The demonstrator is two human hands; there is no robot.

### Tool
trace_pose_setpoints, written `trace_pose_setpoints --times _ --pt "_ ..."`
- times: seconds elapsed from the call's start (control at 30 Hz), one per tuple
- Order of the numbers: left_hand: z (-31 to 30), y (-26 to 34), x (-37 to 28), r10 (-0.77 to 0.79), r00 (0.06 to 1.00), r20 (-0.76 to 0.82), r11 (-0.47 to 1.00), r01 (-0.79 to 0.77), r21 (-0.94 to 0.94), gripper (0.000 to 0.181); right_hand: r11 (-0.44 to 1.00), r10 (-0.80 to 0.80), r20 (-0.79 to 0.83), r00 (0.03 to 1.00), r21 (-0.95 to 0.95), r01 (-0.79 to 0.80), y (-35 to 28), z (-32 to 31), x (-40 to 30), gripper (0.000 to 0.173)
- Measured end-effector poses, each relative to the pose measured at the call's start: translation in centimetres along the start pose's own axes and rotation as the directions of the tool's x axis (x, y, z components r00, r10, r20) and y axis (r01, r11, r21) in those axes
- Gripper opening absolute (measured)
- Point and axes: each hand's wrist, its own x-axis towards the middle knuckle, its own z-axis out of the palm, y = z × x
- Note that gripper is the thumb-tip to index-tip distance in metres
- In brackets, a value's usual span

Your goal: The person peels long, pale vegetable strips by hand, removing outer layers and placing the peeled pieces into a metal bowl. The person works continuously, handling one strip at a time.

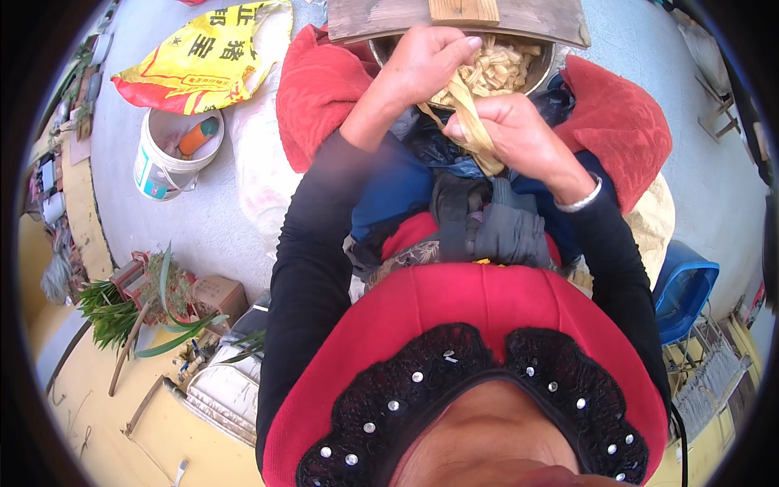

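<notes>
My left hand pinches the upper end of a flat, pale yellow strip, which looks like dried plant fibre. The lower part of that strip runs through my right hand, its fingers curled around it, and the loose ends hang below over my lap. Just beyond both hands is a round metal pot with many small folded pieces of the same pale yellow material inside. A wooden board with a smaller wood block on it covers the pot's far side. My left hand partly hides the pot's rim.
Red cloths cover my knees. To the left stand a white bucket holding an orange object and a yellow printed sack. A blue plastic tub is at right. Potted plants and a cardboard box sit lower left.
</notes>
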Motion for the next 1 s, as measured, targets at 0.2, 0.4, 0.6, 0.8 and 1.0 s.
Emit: trace_pose_setpoints --times 0.2,0.4,0.6,0.8,1.0 --pt "4.1 4.6 -3.6 -0.143 0.987 0.069 0.726 0.153 -0.671 0.029 0.886 -0.298 -0.310 0.903 0.263 0.383 -0.1 -2.1 0.9 0.029" --pt "6.2 3.4 -3.8 -0.205 0.970 0.134 0.595 0.232 -0.770 0.038 0.888 -0.460 -0.431 0.776 -0.235 0.396 4.1 -3.7 2.7 0.025" --pt "5.6 2.8 -3.9 -0.273 0.949 0.155 0.589 0.292 -0.753 0.034 0.725 -0.559 -0.481 0.676 -0.679 0.116 3.5 -2.5 2.2 0.022" --pt "4.8 -0.3 -4.8 -0.368 0.873 0.321 0.615 0.488 -0.620 0.013 0.431 -0.677 -0.292 0.675 -0.901 0.043 3.8 -3.5 1.5 0.010" --pt "4.9 1.8 -7.0 0.209 0.958 -0.198 0.870 -0.090 0.485 0.009 0.775 -0.298 -0.340 0.892 -0.632 0.018 5.4 -2.7 0.7 0.020"
